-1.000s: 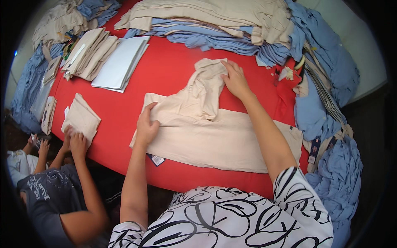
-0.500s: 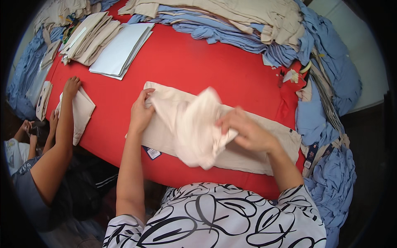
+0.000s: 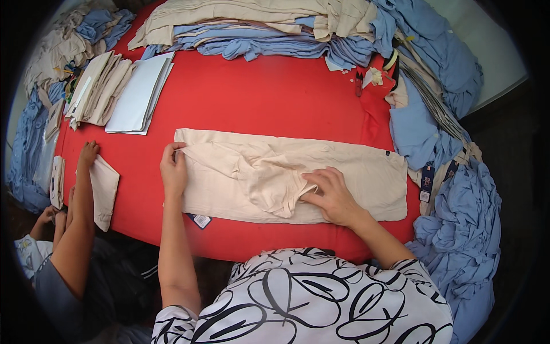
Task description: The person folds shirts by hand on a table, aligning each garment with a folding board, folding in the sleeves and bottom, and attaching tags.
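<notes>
A cream garment (image 3: 349,166), folded into a long strip, lies crosswise in front of me on the red tabletop. A loose, crumpled part of it, looking like a sleeve (image 3: 263,183), bunches over its middle. My left hand (image 3: 174,172) pinches the cloth at the strip's left end. Closed on the edge of the bunched part is my right hand (image 3: 333,198), thumb and fingers gripping the fabric. From under the strip's near left edge a dark blue tag (image 3: 200,220) with a white label sticks out. A small dark label (image 3: 387,153) shows near the right end.
White sheets (image 3: 139,97) and folded cream garments (image 3: 103,86) lie at far left. Blue and cream garments (image 3: 258,34) pile along the far edge; blue ones (image 3: 464,229) hang at right. Small red snips (image 3: 358,84) lie far right. At left, another person's hand (image 3: 89,153) touches a folded cream piece.
The loose cream part, blurred and lifted before, has come down onto the strip. My right hand has lowered with it, and the view has shifted slightly.
</notes>
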Motion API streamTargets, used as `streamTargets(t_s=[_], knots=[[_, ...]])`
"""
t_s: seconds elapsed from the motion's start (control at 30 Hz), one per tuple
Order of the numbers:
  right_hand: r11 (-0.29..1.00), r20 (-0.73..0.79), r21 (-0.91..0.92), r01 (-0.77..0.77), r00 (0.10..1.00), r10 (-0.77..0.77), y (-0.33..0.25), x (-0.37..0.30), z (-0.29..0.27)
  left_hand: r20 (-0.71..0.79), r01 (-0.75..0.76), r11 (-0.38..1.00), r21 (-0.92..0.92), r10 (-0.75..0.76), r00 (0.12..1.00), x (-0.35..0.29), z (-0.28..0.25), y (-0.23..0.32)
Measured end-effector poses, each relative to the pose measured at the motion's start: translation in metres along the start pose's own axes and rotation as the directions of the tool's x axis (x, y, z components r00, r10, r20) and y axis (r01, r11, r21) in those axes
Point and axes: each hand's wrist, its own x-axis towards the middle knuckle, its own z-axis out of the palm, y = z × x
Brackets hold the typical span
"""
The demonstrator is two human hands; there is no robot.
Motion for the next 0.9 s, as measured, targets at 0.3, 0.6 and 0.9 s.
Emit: streamTargets(t_s=[0.3, 0.6, 0.9], knots=[[0.134, -0.464, -0.235, -0.963, 0.232, 0.855, 0.069, -0.161, -0.061, 0.536, -0.703, 0.704, 0.102, 0.556, 0.635, -0.084, 0.061, 0.129], [0.091, -0.459, -0.167, -0.982, 0.159, 0.874, 0.064, -0.205, -0.041, 0.585, -0.620, 0.708, 0.337, 0.359, 0.728, -0.116, 0.108, 0.140], [0.566, -0.162, 0.313, -0.763, 0.545, 0.823, 0.001, -0.049, -0.060, 0.546, -0.476, 0.880, 0.003, 0.397, 0.738, -0.125, 0.114, 0.157]])
